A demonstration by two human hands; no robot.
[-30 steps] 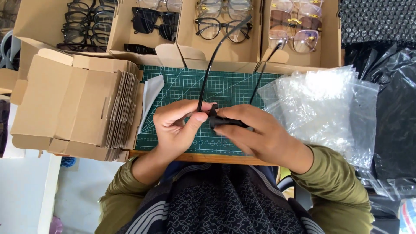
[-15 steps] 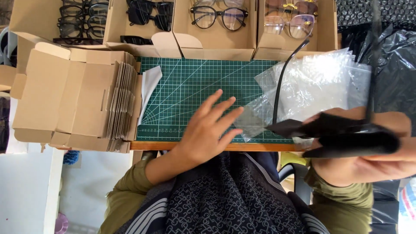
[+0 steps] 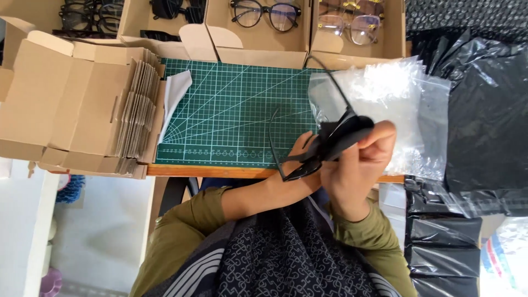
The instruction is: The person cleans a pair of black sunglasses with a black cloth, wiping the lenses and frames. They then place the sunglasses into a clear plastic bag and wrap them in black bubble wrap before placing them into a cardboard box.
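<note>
A pair of black glasses [image 3: 324,144] is being held in both hands above the near edge of the green cutting mat [image 3: 231,115]. Half a second ago it was out to the right, gripped by the right hand [image 3: 357,165] alone; now the left hand [image 3: 305,151] is being closed on it too, beside the clear plastic bags [image 3: 396,104].

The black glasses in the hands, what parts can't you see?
- Head view: the black glasses front is covered by the right hand.
- Head view: the left hand fingers are hidden behind the glasses.
- Head view: the boxed glasses are cut off by the top edge.
</note>
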